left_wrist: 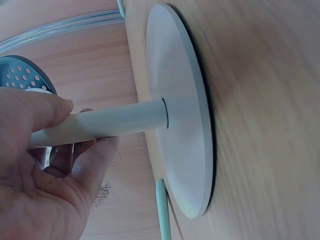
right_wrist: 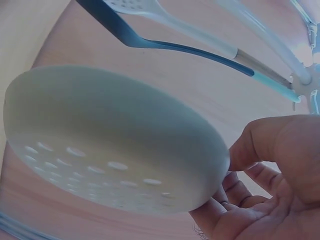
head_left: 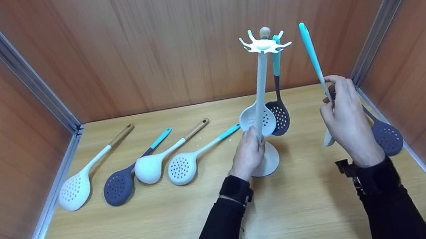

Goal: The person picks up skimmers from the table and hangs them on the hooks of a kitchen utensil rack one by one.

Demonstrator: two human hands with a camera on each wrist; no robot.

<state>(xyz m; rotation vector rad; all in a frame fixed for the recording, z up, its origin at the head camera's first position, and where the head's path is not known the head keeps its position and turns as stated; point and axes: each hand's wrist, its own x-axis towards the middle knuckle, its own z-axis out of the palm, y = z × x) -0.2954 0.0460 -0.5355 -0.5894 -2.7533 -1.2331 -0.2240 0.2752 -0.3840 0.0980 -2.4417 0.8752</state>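
Gripping a smooth, pale round post (head_left: 260, 75) with curled fingers, the left hand (head_left: 249, 152) holds it low, just above a flat pale disc base (head_left: 268, 166) on the light wooden table (head_left: 297, 217). Well to the right of that hold, the right hand (head_left: 347, 115) pinches a pale perforated skimmer (right_wrist: 115, 135), its turquoise handle upward and its broad head below the fingers. With the pinch so near the head, the long handle could swing or twist should the fingertips slip.

High above the left hand is a white crown of short hooks (head_left: 264, 46). Its arms sit close together, so a clumsy approach might knock the dark perforated skimmer with turquoise handle (head_left: 280, 119) or the pale perforated skimmer with brown handle (head_left: 269, 122), both hanging behind the post. A sideways bump up there could rock the stand if the left hold were loose. Just right of the right hand lies another dark perforated skimmer (head_left: 387, 136), which a low swing could catch.
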